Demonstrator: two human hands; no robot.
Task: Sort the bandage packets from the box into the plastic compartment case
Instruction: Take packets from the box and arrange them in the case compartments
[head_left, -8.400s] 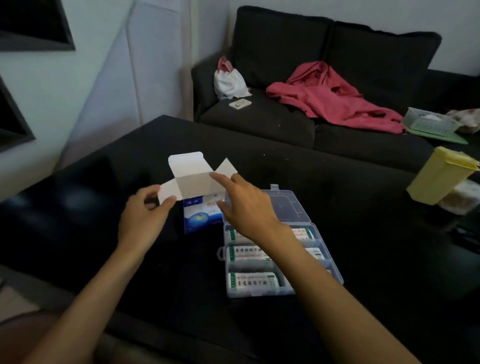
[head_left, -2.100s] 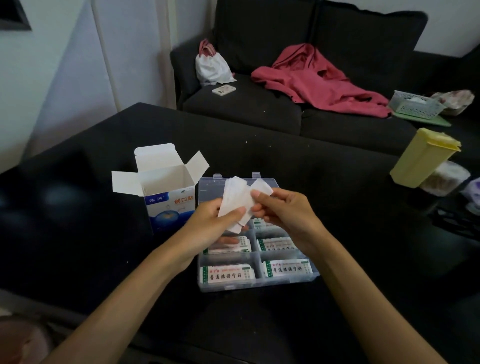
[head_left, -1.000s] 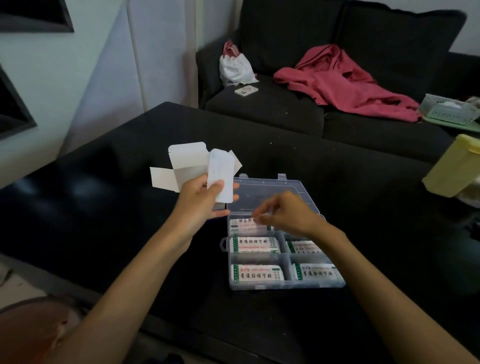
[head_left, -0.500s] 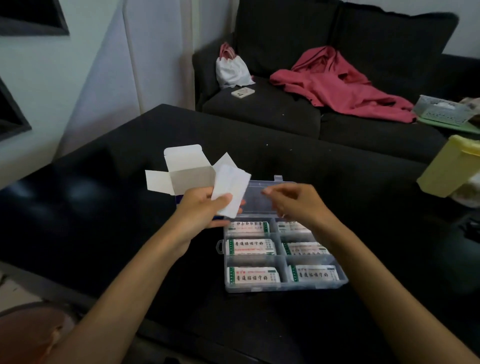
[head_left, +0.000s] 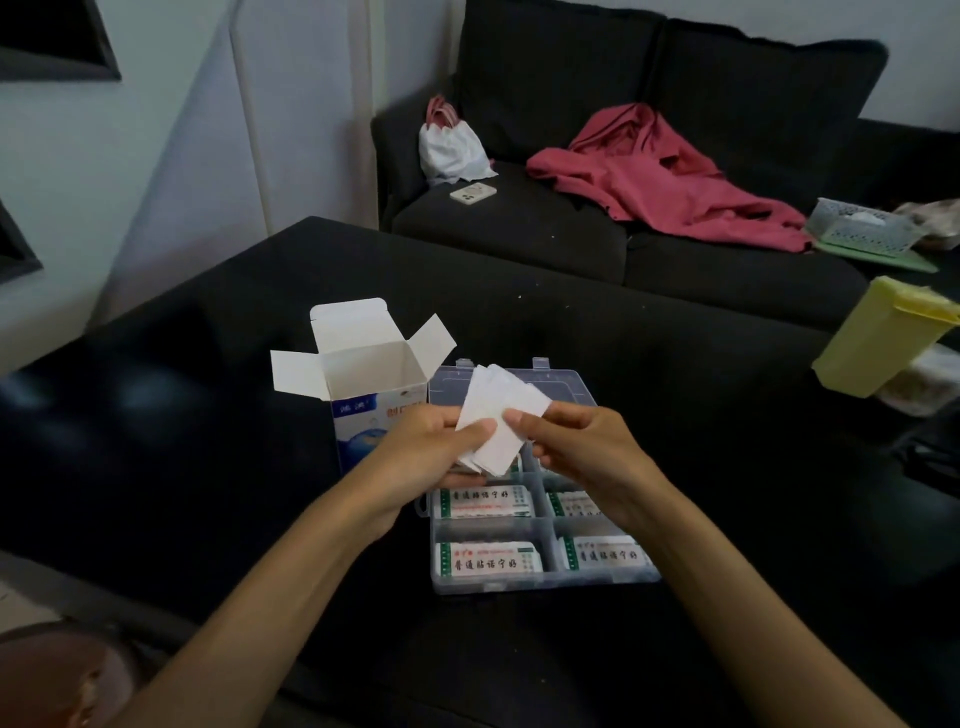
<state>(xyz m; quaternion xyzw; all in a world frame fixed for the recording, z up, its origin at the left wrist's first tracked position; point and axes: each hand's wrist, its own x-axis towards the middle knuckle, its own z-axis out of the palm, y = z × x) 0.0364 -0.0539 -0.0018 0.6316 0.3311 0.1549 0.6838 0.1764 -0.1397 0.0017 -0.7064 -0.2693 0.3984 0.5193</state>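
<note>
A fanned stack of white bandage packets (head_left: 498, 415) hangs above the clear plastic compartment case (head_left: 540, 584). My left hand (head_left: 431, 447) grips the stack from the left. My right hand (head_left: 576, 441) pinches the front packet with thumb and forefinger. The case lies open on the black table, its lid flat behind it, and several compartments hold white packets with green print. Just left of the case stands the blue and white bandage box (head_left: 363, 384), flaps open; its inside looks white and I cannot see packets in it.
A yellow lidded container (head_left: 878, 343) sits at the table's right edge beside a clear tub. Behind the table is a dark sofa (head_left: 519, 228) with a red garment (head_left: 660, 176), a white bag (head_left: 452, 145), a phone and a mesh basket (head_left: 857, 226).
My right hand came back from the case's rear compartments to the stack in my left hand and now pinches a packet. The stack has moved right, over the case.
</note>
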